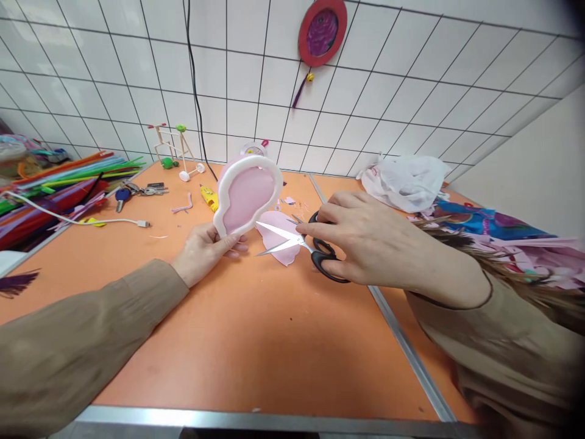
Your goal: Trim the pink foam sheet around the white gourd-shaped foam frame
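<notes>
A curved pink panel with a thick white fuzzy rim (249, 194) is held up by my left hand (205, 249), its thumb on the lower edge. My right hand (361, 238) grips black-handled scissors (299, 239), their blades spread and pointing left, just right of the panel's lower edge. Beneath the blades, a pink sheet piece (284, 255) lies flat on the orange table (256, 341). The blades do not visibly touch the white rim. Part of the scissor handles is hidden by my right fingers.
Behind the panel stands a yellow tool (209, 198). Keys (137, 192), a white cable (91, 221) and colourful pipe cleaners (59, 189) lie left. A stick model (178, 152) stands near the tiled wall. At right are a white plastic bag (404, 180) and pink scraps (525, 256).
</notes>
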